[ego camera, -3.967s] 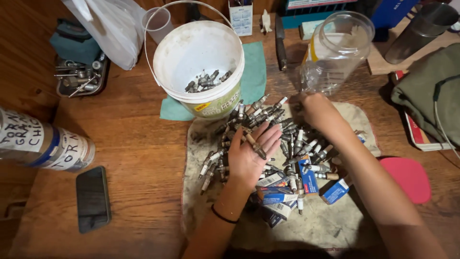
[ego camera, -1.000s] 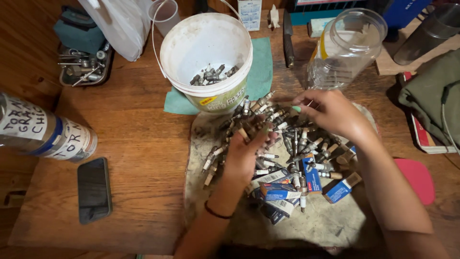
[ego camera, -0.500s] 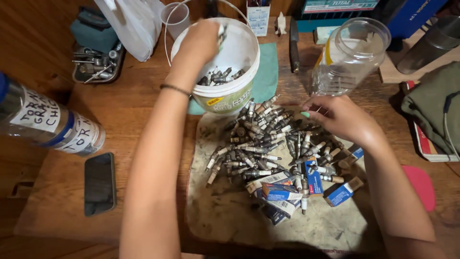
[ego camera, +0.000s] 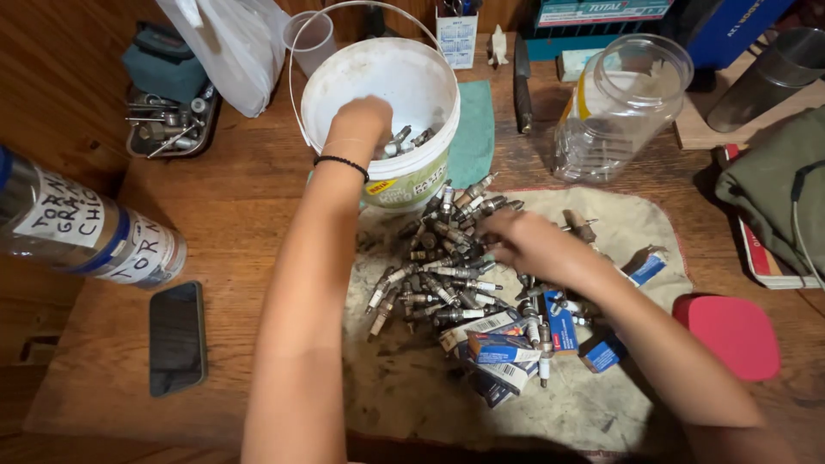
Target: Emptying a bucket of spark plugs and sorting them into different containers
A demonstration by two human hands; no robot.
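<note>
My left hand [ego camera: 365, 120] reaches into the far white plastic bucket [ego camera: 344, 82]; I cannot tell its grip. My right hand [ego camera: 528, 245] lies loosely curled on the heap of grimy metal spark plugs [ego camera: 443, 266], spread over a stained cloth [ego camera: 412, 387].

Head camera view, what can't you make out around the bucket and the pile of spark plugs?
- Left hand: its fingers dip inside the white bucket, so whether they hold anything is hidden.
- Right hand: palm down on the spark plug pile; its grip is hidden.
- Plugs in the bucket: partly covered by the left hand, too small to count.
- Green bag: cut off by the right edge.
</note>
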